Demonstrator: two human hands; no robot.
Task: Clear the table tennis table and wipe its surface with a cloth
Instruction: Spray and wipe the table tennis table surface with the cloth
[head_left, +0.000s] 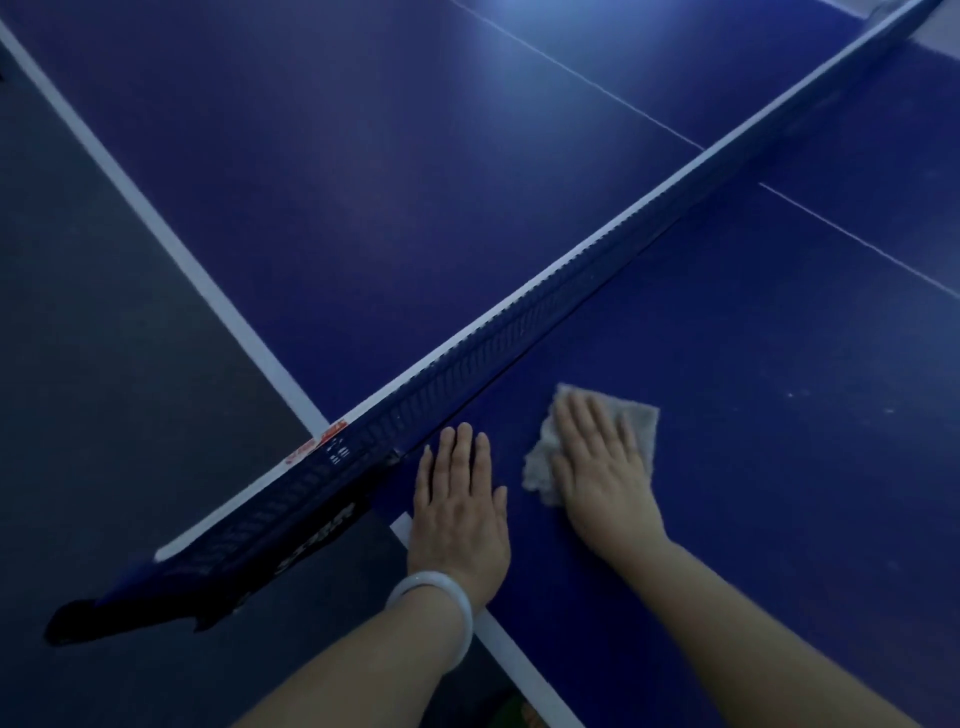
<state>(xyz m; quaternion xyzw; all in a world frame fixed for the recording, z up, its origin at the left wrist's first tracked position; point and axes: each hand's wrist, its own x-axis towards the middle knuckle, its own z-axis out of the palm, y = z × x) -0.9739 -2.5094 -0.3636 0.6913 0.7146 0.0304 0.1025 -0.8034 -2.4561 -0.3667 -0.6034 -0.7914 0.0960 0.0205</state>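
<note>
Forearms: two bare forearms enter from 6 o'clock; the left one wears a pale bangle (434, 610) at the wrist.
Left hand (460, 512): lies flat, fingers straight and together, palm down on the table (753, 467) at its white side edge, holding nothing; fingertips point to 12 o'clock and end just beside the net.
Right hand (602, 467): lies flat with fingers spread slightly, pressing the cloth onto the blue surface; nothing is gripped.
Cloth (641, 421): grey, crumpled, flat on the table near the net, at 3 o'clock from the left hand; its long axis runs from 7 to 1 o'clock, corners showing beyond the hand.
Net (519, 317): dark with a white top band, running from 8 to 2 o'clock across the table, standing between the hands and the far half.
Net clamp (208, 577): overhangs the table's edge at 8 o'clock.
Floor (104, 364): dark grey, at 9 o'clock.
</note>
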